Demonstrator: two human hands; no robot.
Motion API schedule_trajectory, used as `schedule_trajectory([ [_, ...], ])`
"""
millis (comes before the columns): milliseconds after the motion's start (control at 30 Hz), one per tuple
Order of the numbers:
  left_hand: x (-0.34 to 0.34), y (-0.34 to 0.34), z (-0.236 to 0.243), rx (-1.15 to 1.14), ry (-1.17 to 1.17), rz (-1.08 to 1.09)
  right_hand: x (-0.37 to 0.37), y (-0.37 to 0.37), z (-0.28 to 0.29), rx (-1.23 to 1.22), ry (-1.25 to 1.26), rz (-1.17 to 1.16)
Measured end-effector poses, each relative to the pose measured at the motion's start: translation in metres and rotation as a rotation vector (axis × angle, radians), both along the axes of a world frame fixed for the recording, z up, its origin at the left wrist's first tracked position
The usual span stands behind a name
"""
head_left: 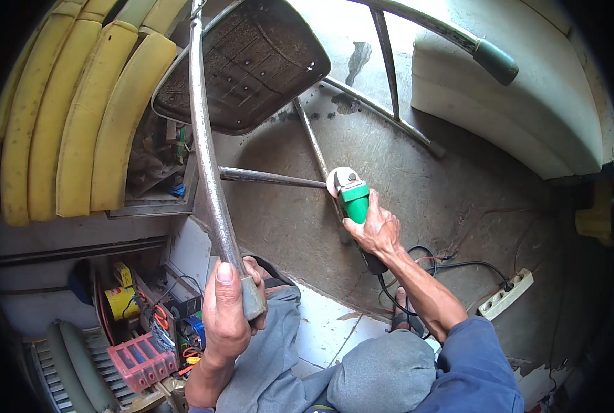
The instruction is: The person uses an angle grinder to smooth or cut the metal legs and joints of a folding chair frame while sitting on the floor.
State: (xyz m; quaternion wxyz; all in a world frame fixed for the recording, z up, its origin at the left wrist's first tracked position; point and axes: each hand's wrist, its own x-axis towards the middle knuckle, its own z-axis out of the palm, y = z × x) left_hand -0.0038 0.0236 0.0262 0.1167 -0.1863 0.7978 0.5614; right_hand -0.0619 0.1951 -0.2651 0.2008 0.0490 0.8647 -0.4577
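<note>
My right hand (379, 228) is wrapped round the green body of an angle grinder (355, 204). The grinder's disc (336, 180) is at the joint where a metal crossbar (272, 177) meets another tube of a chair frame; whether it touches the metal I cannot tell. With my left hand (230, 310) I grip a chair leg (210, 165), a worn metal tube, just by its grey rubber foot (253, 299). The frame lies tipped over, and its dark, stained seat underside (252, 65) faces me at the top.
Yellow curved pads (79, 117) are stacked at the left. Below them are a red plastic organizer box (141, 363) and loose tools. A white padded seat (500, 103) stands at the right. The grinder's black cord (458, 264) runs to a white power strip (505, 294) on the concrete floor.
</note>
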Motion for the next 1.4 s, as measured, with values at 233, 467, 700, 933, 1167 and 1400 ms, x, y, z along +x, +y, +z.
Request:
schedule_trajectory([
  [233,-0.002,0.005,0.0,0.035,0.009,0.024,0.017,-0.008,-0.023,0.043,-0.051,-0.003],
  [467,-0.006,0.013,-0.001,0.081,0.007,0.024,0.038,-0.019,-0.013,-0.049,-0.011,-0.117],
  [700,-0.006,0.013,-0.002,0.092,0.012,0.013,0.046,-0.016,0.022,-0.128,0.119,-0.137],
  [933,-0.002,0.009,-0.002,0.099,0.003,0.012,0.023,-0.003,0.089,-0.341,0.316,-0.145],
  [1167,-0.006,0.001,0.011,0.1,-0.06,-0.103,0.001,0.005,0.108,-0.405,0.289,-0.066],
  [1400,0.044,-0.095,0.036,-0.018,-0.25,-0.046,-0.021,0.016,0.088,-0.428,-0.097,0.192],
])
